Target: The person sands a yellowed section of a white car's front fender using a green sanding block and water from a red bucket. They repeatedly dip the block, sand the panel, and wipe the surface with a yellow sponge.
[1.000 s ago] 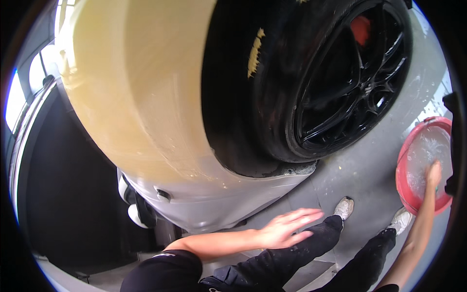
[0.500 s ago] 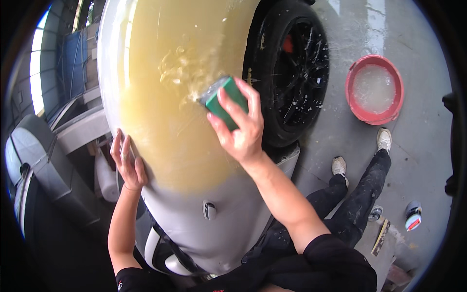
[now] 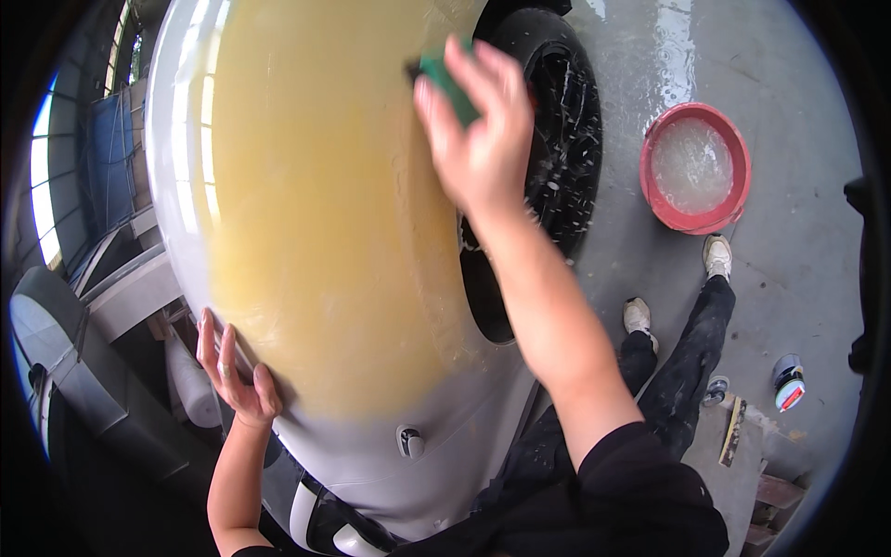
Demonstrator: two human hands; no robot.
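Observation:
A white car body panel (image 3: 297, 446) carries a wide, wet yellowish patch (image 3: 306, 186). My right hand (image 3: 473, 130), blurred, grips a green sponge block (image 3: 436, 74) at the patch's upper right, beside the wheel arch. My left hand (image 3: 237, 371) rests with fingers apart on the panel's left edge. The black wheel (image 3: 566, 148), speckled with water, sits in the arch, partly hidden by my right arm.
A red bucket (image 3: 654, 195) of cloudy water stands on the grey floor (image 3: 789, 232). My legs and shoes are below it. A can (image 3: 789, 376) and a strip (image 3: 731, 432) lie at lower right. Dark car parts (image 3: 93, 371) fill the left.
My right hand has left the bucket and brought the sponge onto the patch, then moved it upward. My left hand has moved onto the panel's left edge. The view has shifted over the panel.

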